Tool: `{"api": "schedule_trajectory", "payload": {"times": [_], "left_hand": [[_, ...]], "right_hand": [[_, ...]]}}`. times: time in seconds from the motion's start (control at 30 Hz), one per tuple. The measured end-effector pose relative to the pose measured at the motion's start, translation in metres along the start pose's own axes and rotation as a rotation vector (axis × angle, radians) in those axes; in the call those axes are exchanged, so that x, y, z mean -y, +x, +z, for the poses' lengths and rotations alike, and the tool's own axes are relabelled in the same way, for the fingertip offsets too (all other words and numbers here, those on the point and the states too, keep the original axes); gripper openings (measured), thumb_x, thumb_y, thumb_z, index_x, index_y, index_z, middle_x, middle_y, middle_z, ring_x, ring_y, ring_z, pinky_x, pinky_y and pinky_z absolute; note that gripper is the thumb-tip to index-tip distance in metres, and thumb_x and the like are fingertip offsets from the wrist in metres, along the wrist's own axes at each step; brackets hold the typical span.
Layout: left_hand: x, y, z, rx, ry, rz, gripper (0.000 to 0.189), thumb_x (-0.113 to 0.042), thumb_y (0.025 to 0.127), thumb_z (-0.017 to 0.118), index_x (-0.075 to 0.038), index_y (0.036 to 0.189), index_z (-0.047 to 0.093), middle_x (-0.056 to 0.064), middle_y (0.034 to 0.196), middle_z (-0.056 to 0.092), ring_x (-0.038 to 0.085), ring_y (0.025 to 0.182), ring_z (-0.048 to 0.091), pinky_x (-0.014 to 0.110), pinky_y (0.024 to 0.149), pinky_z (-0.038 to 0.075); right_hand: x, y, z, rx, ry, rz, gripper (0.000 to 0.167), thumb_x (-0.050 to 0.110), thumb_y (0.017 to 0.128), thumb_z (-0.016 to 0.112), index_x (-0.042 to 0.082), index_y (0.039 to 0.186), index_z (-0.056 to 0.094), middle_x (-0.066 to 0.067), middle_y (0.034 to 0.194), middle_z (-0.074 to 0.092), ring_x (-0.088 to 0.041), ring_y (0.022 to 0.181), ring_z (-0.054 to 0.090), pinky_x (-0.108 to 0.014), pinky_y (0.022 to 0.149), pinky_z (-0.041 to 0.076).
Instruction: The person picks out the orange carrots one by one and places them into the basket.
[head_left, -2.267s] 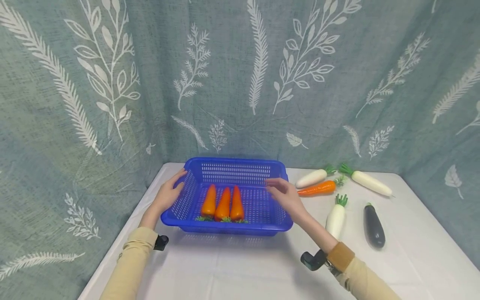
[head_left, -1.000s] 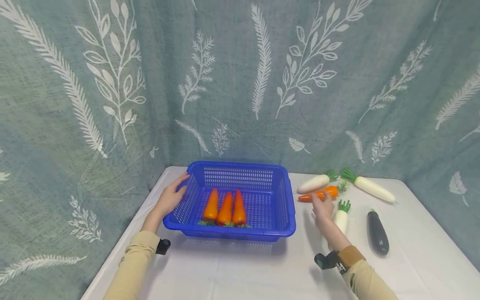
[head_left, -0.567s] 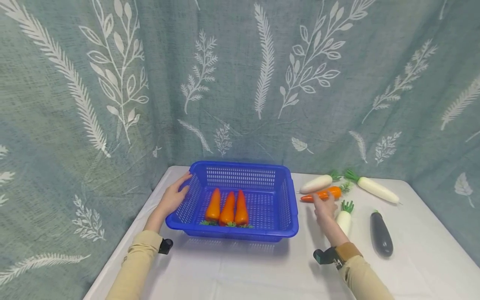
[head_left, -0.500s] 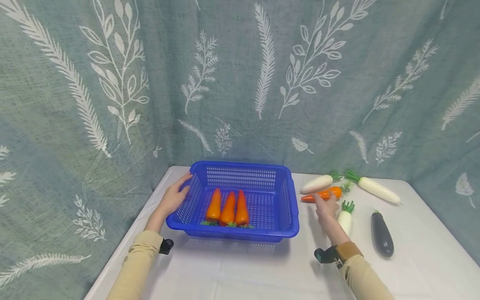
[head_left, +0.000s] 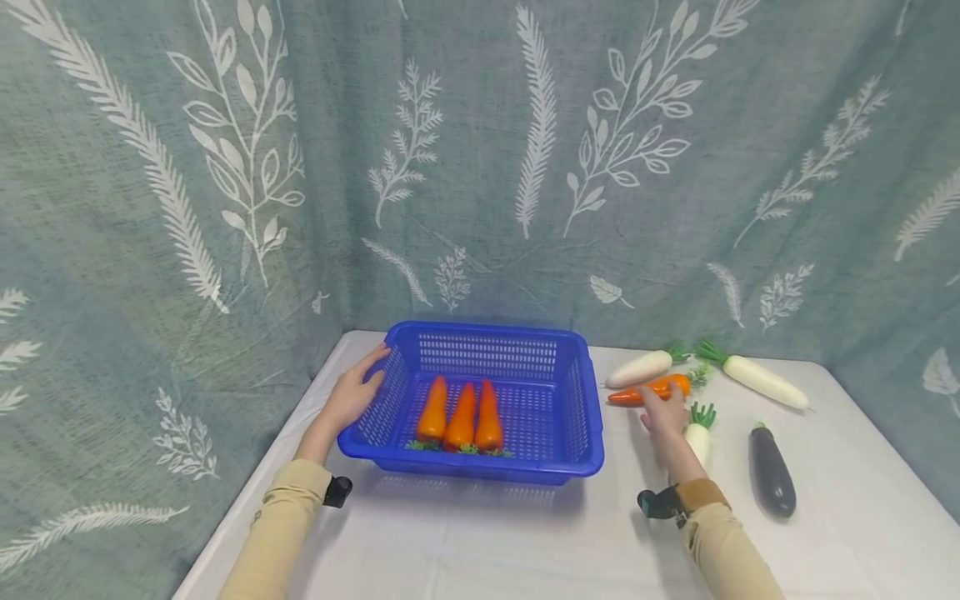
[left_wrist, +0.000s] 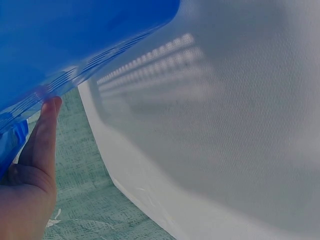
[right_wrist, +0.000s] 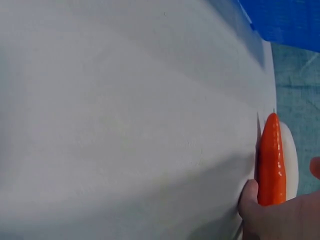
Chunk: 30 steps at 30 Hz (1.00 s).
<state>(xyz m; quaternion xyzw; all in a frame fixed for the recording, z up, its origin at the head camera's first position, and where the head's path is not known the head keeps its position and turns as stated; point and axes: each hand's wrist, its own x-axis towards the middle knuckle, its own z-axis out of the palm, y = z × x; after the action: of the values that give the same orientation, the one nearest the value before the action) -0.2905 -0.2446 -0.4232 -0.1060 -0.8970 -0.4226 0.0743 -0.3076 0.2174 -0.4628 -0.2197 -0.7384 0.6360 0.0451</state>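
My left hand (head_left: 354, 398) rests against the left side of a blue plastic basket (head_left: 480, 477), fingers fairly straight at its rim, as the left wrist view also shows. Three orange carrots (head_left: 460, 421) lie side by side inside, tips pointing away. To the right of the basket, my right hand (head_left: 667, 414) is over another carrot (head_left: 630, 397) on the table, thumb on its near side and fingers across its thick end. In the right wrist view the thumb sits against this carrot (right_wrist: 271, 160), while one fingertip shows apart at the frame's edge.
A white radish (head_left: 637, 369) lies just behind the carrot, a second white radish (head_left: 765, 382) at the back right. Another white radish (head_left: 697, 442) is partly hidden by the right hand. An eggplant (head_left: 772, 471) lies further right. A patterned curtain (head_left: 480, 167) hangs behind the white table (head_left: 465, 550).
My right hand has moved from above the basket's right side out to the carrot on the table and stays there. The left hand keeps its place at the basket. The view has shifted slightly.
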Motion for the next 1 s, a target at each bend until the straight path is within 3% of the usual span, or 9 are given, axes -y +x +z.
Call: {"api": "schedule_trajectory", "payload": {"times": [0.23,0.37,0.53,0.73,0.9,1.0], "left_hand": [[0.0,0.0,0.0,0.001,-0.005,-0.005,0.043,-0.005,0.104,0.039,0.006,0.146,0.038,0.021,0.156,0.026,0.042,0.142,0.022,0.056,0.116,0.02],[0.001,0.001,0.0,-0.009,-0.001,-0.005,0.043,-0.005,0.104,0.039,0.005,0.146,0.038,0.02,0.156,0.027,0.042,0.142,0.023,0.056,0.116,0.02],[0.002,0.001,0.0,-0.006,0.0,-0.004,0.043,-0.005,0.104,0.039,0.005,0.146,0.038,0.02,0.156,0.027,0.042,0.142,0.023,0.055,0.116,0.021],[0.002,0.002,0.002,-0.006,-0.008,-0.008,0.043,-0.005,0.104,0.039,0.004,0.146,0.039,0.018,0.157,0.027,0.041,0.142,0.024,0.055,0.116,0.021],[0.001,0.0,0.001,-0.005,-0.002,0.002,0.043,-0.004,0.103,0.04,0.006,0.145,0.039,0.02,0.156,0.027,0.042,0.142,0.024,0.055,0.116,0.02],[0.001,0.0,0.001,-0.006,-0.002,0.006,0.043,-0.004,0.103,0.04,0.006,0.145,0.039,0.02,0.156,0.027,0.042,0.142,0.024,0.055,0.116,0.02]], "right_hand": [[0.0,0.004,0.0,-0.024,-0.089,-0.012,0.075,0.028,0.098,0.048,0.002,0.156,0.009,-0.03,0.156,0.017,-0.042,0.131,0.04,-0.049,0.106,0.042],[0.002,0.008,0.002,-0.026,-0.131,0.002,0.076,0.032,0.098,0.048,0.004,0.156,0.01,-0.031,0.156,0.011,-0.045,0.135,0.033,-0.049,0.105,0.043],[0.008,0.011,-0.001,0.019,-0.071,0.056,0.079,0.032,0.096,0.051,0.006,0.157,0.008,-0.032,0.157,-0.002,-0.045,0.141,0.022,-0.047,0.107,0.042],[0.01,0.01,-0.004,0.08,-0.032,0.086,0.078,0.032,0.097,0.048,0.009,0.157,0.004,-0.026,0.16,0.0,-0.04,0.14,0.025,-0.048,0.11,0.038],[0.01,0.012,0.001,-0.011,-0.161,0.094,0.074,0.031,0.096,0.046,0.005,0.156,0.012,-0.035,0.153,-0.004,-0.047,0.139,0.018,-0.043,0.101,0.048],[0.01,0.011,0.004,-0.069,-0.27,0.068,0.069,0.029,0.096,0.046,0.002,0.154,0.019,-0.038,0.151,0.006,-0.049,0.137,0.018,-0.037,0.089,0.054]]}}
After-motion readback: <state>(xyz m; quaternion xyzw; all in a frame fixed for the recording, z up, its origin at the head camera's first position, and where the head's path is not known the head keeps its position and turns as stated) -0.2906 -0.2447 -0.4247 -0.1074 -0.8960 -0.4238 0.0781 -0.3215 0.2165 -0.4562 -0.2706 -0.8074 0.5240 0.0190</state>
